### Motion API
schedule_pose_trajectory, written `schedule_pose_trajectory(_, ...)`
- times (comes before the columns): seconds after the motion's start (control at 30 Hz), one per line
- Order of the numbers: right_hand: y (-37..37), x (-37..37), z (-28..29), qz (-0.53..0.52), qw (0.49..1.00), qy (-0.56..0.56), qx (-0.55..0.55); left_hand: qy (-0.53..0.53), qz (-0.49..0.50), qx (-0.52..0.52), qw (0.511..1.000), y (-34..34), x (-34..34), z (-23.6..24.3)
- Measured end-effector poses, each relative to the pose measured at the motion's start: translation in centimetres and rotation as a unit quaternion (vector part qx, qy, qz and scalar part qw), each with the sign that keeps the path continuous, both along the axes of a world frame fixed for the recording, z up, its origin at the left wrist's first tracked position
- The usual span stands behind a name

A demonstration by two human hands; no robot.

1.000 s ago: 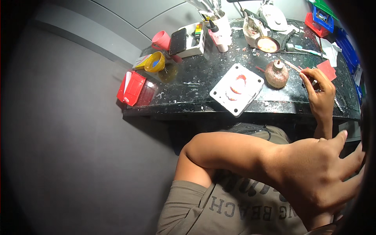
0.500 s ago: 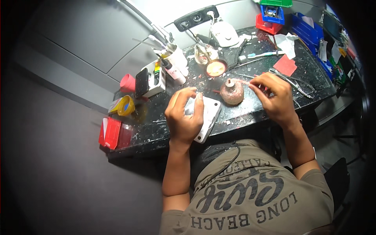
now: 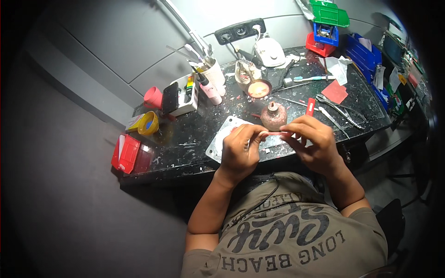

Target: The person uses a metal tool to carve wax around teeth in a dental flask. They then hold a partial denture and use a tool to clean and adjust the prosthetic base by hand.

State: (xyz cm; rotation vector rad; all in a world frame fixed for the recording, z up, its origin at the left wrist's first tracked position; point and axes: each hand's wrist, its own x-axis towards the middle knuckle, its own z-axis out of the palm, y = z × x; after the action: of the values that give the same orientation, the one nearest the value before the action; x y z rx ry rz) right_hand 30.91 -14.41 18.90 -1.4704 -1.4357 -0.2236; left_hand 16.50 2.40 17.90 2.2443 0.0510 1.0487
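Observation:
A thin pink strip, which looks like wax (image 3: 275, 133), is stretched between my two hands just in front of a small round spirit burner (image 3: 273, 116). My left hand (image 3: 242, 150) pinches its left end, fingertips pressed together. The other end is between the thumb and fingers of my right hand (image 3: 313, 143). Beneath and behind my left hand lies a pale metal plate (image 3: 217, 144) with dark holes at its corners; my hand hides part of it. A red-handled tool (image 3: 310, 106) lies beyond my right hand. Whether the burner is lit, I cannot tell.
Right of the burner lie metal pliers (image 3: 340, 111), a red square sheet (image 3: 334, 91) and a toothbrush (image 3: 310, 78). A round dish (image 3: 258, 88) sits behind. On the left are a yellow bowl (image 3: 149, 123), a red box (image 3: 126, 153) and a white organizer (image 3: 187, 104).
My right hand has brought the pink strip from beside the burner's top toward me and leftward. My left hand has moved right and now pinches the strip's other end.

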Motion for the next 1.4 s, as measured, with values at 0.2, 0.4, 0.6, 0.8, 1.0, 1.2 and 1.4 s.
schedule_pose_trajectory(0.2,1.0,0.1,-1.5,0.01,1.0,-0.017,0.007,0.019,0.027,0.009,0.999,-0.9,0.1,-0.9)
schedule_pose_trajectory(0.4,1.0,0.3,-2.9,0.019,0.998,-0.056,-0.012,0.093,-0.027,0.017,0.995,-1.0,0.4,-1.4)
schedule_pose_trajectory(0.6,0.8,0.6,-3.3,0.002,0.996,-0.08,-0.034,0.092,-0.052,0.161,0.981,-0.3,0.5,-1.9)
schedule_pose_trajectory(0.8,0.7,0.5,-3.5,0.037,0.996,-0.072,-0.025,0.08,-0.04,0.104,0.991,-0.6,0.4,-2.4)
schedule_pose_trajectory(1.0,0.8,0.6,-3.9,0.044,0.997,-0.068,-0.021,0.079,-0.022,0.042,0.996,-1.3,0.4,-2.4)
schedule_pose_trajectory(1.2,1.0,0.7,-4.1,0.059,0.996,-0.064,-0.015,0.088,0.011,0.058,0.994,-1.1,0.3,-3.5)
schedule_pose_trajectory(1.4,0.7,0.8,-3.6,0.063,0.997,-0.049,-0.012,0.109,-0.016,-0.017,0.994,-1.5,0.5,-3.0)
